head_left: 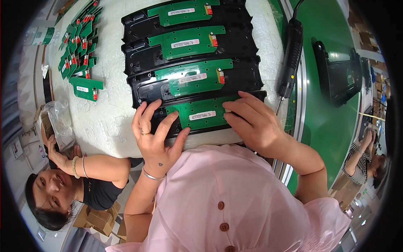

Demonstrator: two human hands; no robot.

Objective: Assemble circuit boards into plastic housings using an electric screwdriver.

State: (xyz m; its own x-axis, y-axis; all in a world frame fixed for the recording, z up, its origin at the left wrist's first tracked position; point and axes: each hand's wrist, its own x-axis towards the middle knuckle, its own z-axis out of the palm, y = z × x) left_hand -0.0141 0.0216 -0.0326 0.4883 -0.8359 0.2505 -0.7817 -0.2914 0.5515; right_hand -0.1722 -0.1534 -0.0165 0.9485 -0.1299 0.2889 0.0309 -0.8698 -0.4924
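Pink buttoned blouse (201, 185) foremost. Left hand (155, 140), right hand (261, 126) apart, fingers spread — both touching the nearest green circuit board (194, 123). Uneven pressure could crack it.

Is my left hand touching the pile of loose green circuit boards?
Apart. The head view shows white padding between your left hand and the loose green circuit boards, which lie farther up and left.

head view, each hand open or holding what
Left hand: open, fingertip on the nearest green board.
Right hand: fingers bent at its right end; grip unclear.
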